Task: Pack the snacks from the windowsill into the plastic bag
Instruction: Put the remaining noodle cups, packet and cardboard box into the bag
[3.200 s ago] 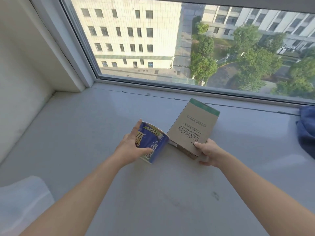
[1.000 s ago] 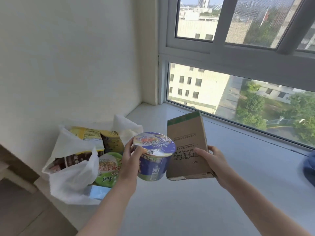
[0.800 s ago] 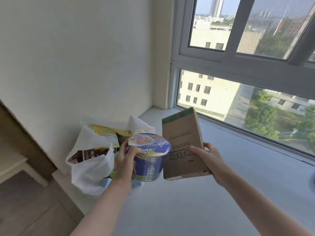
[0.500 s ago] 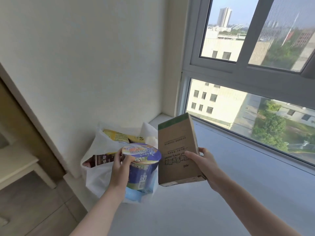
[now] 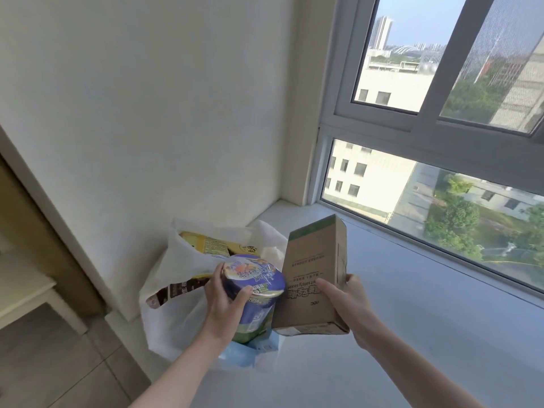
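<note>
My left hand (image 5: 225, 301) grips a blue instant-noodle cup (image 5: 256, 293) by its rim and side, holding it just above the open mouth of the white plastic bag (image 5: 173, 313). My right hand (image 5: 347, 301) holds a brown cardboard box with a green top band (image 5: 312, 275) upright beside the cup, over the windowsill. The bag stands at the left end of the windowsill (image 5: 412, 334) against the wall. Inside it I see a yellow packet (image 5: 209, 245) and a dark brown packet (image 5: 176, 290).
The wall (image 5: 147, 113) rises straight behind the bag. The window frame (image 5: 338, 119) and glass run along the sill's far side. Down on the left are a tiled floor (image 5: 44, 363) and a pale piece of furniture (image 5: 23, 293).
Both hands lifted the cup and the box off the sill and carried them left to the bag. Since half a second ago the cup has moved lower and closer to the bag's opening.
</note>
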